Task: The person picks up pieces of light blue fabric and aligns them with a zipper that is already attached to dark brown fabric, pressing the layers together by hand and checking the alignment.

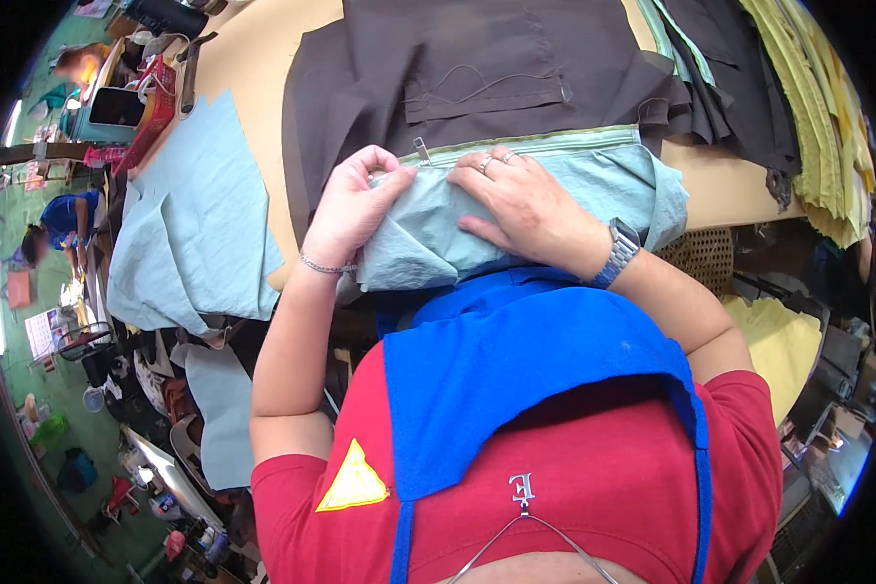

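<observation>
A green-taped zipper (565,141) runs between a dark brown fabric piece (360,88) and a crumpled light blue fabric piece (414,238). Its metal slider (421,151) sits near the left end. My left hand (355,200) is closed, thumb and fingertips pinching the light blue fabric by the zipper's left end, just left of the slider. To the right of the slider, my right hand (526,204) bends its fingers over the light blue fabric just below the zipper, gripping it. Its fingertips are partly hidden. Loose dark threads lie on the brown fabric.
Another light blue fabric piece (200,214) hangs over the table's (243,49) left edge. A red basket (151,112) with a phone-like device stands at the upper left. Stacked yellow fabric (818,117) hangs at the right, beside dark pieces. Another person (68,219) is far left.
</observation>
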Motion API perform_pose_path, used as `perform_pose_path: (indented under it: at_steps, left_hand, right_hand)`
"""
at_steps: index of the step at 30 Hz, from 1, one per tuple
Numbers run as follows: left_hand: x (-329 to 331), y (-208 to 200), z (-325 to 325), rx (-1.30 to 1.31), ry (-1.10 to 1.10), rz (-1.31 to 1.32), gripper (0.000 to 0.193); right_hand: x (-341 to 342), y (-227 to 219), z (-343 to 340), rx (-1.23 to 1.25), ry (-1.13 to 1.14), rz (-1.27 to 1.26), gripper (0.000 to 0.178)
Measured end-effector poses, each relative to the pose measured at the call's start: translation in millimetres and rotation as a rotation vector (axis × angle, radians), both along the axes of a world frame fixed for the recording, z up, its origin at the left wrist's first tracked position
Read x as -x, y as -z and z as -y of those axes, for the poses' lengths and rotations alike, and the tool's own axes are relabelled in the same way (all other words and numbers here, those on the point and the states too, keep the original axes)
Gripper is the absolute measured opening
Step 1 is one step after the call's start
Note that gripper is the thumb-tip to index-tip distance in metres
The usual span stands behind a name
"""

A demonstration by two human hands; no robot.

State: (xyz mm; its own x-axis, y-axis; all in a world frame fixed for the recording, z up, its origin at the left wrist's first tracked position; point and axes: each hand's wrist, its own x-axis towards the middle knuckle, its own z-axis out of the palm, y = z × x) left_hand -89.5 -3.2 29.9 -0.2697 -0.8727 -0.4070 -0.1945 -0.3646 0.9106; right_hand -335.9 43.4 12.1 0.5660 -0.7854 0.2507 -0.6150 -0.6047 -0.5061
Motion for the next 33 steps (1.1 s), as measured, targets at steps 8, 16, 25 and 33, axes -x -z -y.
perform_pose_path:
  at_steps: [8, 16, 25, 33]
  left_hand:
    - [-10, -2, 1, 0.351, 0.175, 0.557, 0.026]
    - [-7, -11, 2, 0.44, 0.227, 0.736, 0.028]
    - [-6, -10, 3, 0.412, 0.211, 0.756, 0.028]
    - [0, -12, 2, 0.439, 0.215, 0.829, 0.029]
  right_hand:
    - [0, 3, 1, 0.061, 0.034, -0.017, 0.055]
    - [-1, 2, 2, 0.027, 0.013, -0.013, 0.052]
    - [-2, 1, 2, 0.027, 0.01, -0.024, 0.052]
    - [-2, 1, 4, 0.032, 0.008, -0.036, 0.052]
